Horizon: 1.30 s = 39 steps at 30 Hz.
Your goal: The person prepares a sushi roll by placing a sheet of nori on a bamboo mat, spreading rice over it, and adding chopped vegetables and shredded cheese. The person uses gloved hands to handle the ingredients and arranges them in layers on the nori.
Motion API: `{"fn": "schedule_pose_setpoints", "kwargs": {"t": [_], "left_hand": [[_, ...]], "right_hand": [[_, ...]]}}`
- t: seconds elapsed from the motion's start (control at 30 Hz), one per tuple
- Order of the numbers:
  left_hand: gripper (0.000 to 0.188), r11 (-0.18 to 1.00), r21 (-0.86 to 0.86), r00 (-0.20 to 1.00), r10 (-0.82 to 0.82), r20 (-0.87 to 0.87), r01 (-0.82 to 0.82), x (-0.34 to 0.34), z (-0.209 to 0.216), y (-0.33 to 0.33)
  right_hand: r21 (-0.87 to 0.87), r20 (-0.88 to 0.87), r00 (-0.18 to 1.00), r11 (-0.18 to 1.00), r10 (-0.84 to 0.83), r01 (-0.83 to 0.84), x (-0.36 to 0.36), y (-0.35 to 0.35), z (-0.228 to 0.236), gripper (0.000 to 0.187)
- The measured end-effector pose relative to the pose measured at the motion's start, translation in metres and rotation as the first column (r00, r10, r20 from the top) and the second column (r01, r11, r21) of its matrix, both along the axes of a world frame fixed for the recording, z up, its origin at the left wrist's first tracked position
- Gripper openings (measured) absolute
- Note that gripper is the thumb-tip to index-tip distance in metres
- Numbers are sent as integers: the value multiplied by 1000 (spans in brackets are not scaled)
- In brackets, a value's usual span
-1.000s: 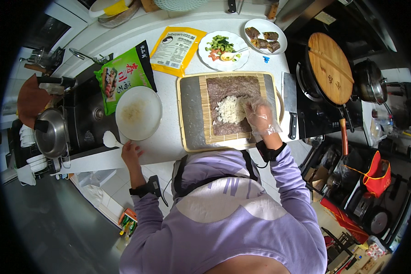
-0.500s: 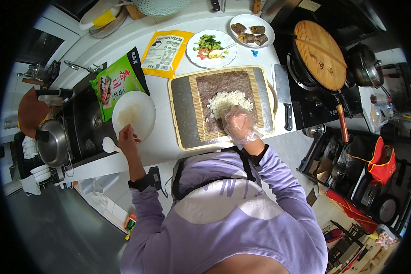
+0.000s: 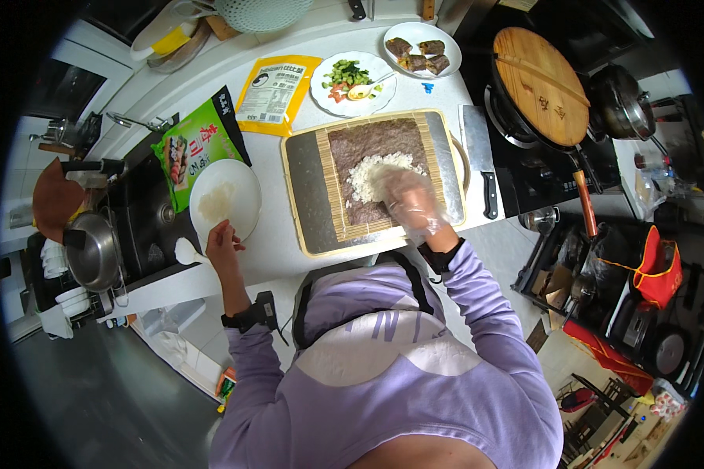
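My right hand (image 3: 409, 198), in a clear plastic glove, is over a mound of white rice (image 3: 364, 178). Its fingertips are blurred against the rice, so their grip cannot be made out. The rice lies on a dark nori sheet (image 3: 352, 139) on a bamboo mat (image 3: 327, 176), which rests on a grey cutting board (image 3: 309, 205) with a pale rim. My bare left hand (image 3: 225, 245) is at the near rim of a white plate (image 3: 246, 199) with a little rice on it. Its fingers are loosely bent and apart, with nothing visible in them. A white rice paddle (image 3: 188, 251) lies beside that wrist.
Behind the board are a plate of chopped vegetables (image 3: 321, 100), a plate of cut rolls (image 3: 455, 48) and a yellow packet (image 3: 296, 105). A green packet (image 3: 203, 141) lies left, near the sink (image 3: 145, 227). Right are a cleaver (image 3: 477, 144) and a lidded wok (image 3: 544, 90).
My gloved right hand has shifted over the rice, its fingers now blurred. The left hand's fingers have drawn in slightly at the plate's near rim. The whole view has shifted a little.
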State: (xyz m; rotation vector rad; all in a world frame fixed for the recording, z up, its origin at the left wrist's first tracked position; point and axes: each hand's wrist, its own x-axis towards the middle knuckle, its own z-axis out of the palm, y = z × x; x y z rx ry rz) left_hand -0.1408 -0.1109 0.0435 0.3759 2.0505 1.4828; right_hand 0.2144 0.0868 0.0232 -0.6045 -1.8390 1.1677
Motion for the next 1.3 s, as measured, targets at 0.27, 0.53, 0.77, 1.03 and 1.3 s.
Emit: {"fn": "schedule_pose_setpoints", "kwargs": {"t": [0.27,0.53,0.77,1.03,1.3], "left_hand": [[37,909,-112,916,398,-54,-402,-54,-61,-26],[28,949,-61,917,315,244,-310,-62,-93,-44],[16,980,-192,989,-85,-118,62,-84,-124,-53],[19,971,110,944,176,278,-213,-43,-31,-16],[27,908,341,918,-329,222,243,31,46,97]], "right_hand": [[486,263,884,844,-387,225,26,-5,25,4],[453,403,834,874,-378,178,34,-26,3,8],[516,464,808,852,-363,86,11,-34,1,10],[196,251,815,852,-523,486,42,-24,45,10],[465,301,783,801,-544,377,47,0,94,12]]}}
